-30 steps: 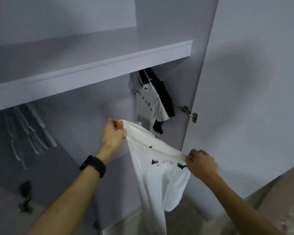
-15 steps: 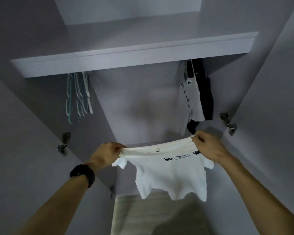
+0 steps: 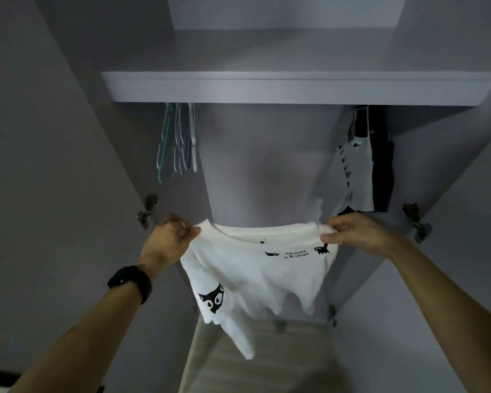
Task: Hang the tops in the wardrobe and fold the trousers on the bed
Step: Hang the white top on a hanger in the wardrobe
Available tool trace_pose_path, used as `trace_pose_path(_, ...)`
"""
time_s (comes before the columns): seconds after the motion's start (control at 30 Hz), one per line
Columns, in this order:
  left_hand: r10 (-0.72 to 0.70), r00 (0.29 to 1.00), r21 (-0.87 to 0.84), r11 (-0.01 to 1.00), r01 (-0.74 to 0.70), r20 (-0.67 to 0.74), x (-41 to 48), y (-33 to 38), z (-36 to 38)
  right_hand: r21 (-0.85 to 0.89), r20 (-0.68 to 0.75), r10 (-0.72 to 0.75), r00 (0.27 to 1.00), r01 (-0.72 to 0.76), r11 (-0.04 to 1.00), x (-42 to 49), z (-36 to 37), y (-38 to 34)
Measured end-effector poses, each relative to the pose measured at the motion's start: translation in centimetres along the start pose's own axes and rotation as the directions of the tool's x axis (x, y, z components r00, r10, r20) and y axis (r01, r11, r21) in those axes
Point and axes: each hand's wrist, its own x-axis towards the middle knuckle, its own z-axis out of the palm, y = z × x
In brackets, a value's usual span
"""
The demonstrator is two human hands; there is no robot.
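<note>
Hanging mid-frame, the white tee [image 3: 255,268] shows small black cat prints; left hand [image 3: 167,242] and right hand [image 3: 360,234] each pinch a shoulder, stretching it wide.

Hangers [image 3: 177,143] left under shelf [image 3: 295,87]; hung tops [image 3: 357,171] right.
</note>
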Motion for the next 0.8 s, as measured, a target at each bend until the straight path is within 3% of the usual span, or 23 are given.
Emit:
trace_pose_path(0.1,0.055,0.989,-0.086,0.994,-0.067,-0.138,-1.1,-1.1,-0.6,-0.02,-0.161,-0.063,0.985,0.061,0.998,0.0,1.1,-0.3)
trace_pose_path(0.17,0.047,0.979,-0.132,0.988,-0.075,-0.2,-1.3,-1.4,-1.1,-0.023,-0.344,-0.161,0.925,0.163,0.986,0.4,2.1,-0.8)
trace_pose_path(0.23,0.017,0.976,-0.202,0.978,-0.062,-0.217,-1.1,-1.4,-1.8,-0.164,-0.451,-0.227,0.863,0.17,0.972,1.0,3.0,-0.9)
trace_pose_path(0.3,-0.019,0.986,-0.27,0.963,-0.026,-0.166,-0.9,-1.3,-2.7,-0.314,-0.433,-0.231,0.871,0.094,0.945,1.6,4.0,-1.3)
trace_pose_path(0.4,-0.023,0.996,-0.335,0.942,-0.009,-0.09,-1.1,-0.8,-3.2,-0.312,-0.397,-0.217,0.892,0.091,0.946,1.8,5.4,-2.1)
trace_pose_path(0.53,-0.01,0.997,-0.538,0.842,-0.036,-0.083,-1.7,1.3,-3.0,-0.304,-0.299,-0.308,0.903,0.216,0.928,2.3,8.1,-4.7)
trace_pose_path(0.8,0.072,0.987,-0.572,0.808,-0.141,-0.142,-2.6,6.4,-2.9,-0.243,0.027,-0.473,0.881,0.465,0.852,3.4,11.7,-10.5)
